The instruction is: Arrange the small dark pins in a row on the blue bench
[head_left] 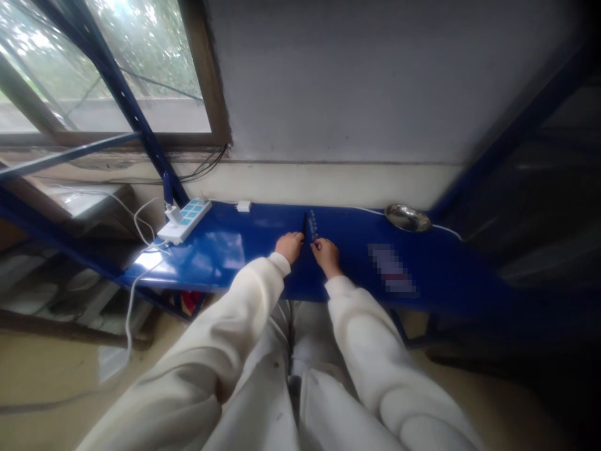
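Note:
My left hand (290,247) rests over the blue table, its fingers closed at the near end of a thin black stick-like thing (305,223). Just right of that, a narrow clear strip with small rounded bumps (313,223) lies pointing away from me. My right hand (326,254) is closed in a pinch at the strip's near end. The two hands are a short gap apart. Both objects are too small and blurred for me to tell their exact kind.
On the blue table (263,241) stand a white power strip (185,220) with cords at the left, a white adapter (243,205) at the back and a shiny metal bowl (407,217) at the back right. A blurred-out flat item (392,269) lies right. Blue frame posts (136,116) flank the table.

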A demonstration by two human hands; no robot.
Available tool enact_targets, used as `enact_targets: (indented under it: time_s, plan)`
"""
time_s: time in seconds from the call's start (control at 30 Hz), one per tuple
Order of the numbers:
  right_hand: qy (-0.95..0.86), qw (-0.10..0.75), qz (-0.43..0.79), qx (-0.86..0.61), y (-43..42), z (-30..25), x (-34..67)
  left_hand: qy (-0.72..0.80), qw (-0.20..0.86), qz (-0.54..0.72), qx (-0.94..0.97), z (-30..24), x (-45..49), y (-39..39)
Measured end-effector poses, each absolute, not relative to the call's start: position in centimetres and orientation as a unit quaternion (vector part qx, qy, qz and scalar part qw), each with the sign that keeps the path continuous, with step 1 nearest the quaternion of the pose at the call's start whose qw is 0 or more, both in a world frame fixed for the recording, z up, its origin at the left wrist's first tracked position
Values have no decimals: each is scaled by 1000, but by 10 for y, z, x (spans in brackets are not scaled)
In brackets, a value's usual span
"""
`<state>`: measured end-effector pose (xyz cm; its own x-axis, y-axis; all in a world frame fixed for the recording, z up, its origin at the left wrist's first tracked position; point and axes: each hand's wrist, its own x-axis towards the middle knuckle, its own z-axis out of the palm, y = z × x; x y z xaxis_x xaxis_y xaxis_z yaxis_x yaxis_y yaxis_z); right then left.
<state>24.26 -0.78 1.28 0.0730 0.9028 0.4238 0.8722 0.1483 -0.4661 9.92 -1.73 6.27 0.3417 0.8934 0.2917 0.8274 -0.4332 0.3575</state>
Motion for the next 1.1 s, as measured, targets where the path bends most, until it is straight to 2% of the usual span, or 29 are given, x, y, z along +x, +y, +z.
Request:
enact_targets:
  time_s: [0.3, 0.6, 0.8, 1.1]
  plan:
    - [-700, 331, -13, -633, -16, 20, 238, 484, 143, 388, 771, 75, 93, -15]
    - [-714, 328, -38, -618, -21, 22, 237, 482, 169, 435, 742, 79, 102, -22]
    - [-721, 320, -52, -613, -21, 22, 237, 473, 153, 415, 762, 80, 102, -22]
    - [-725, 326, -86, -601, -24, 23, 236, 465, 142, 317, 814, 76, 103, -21]
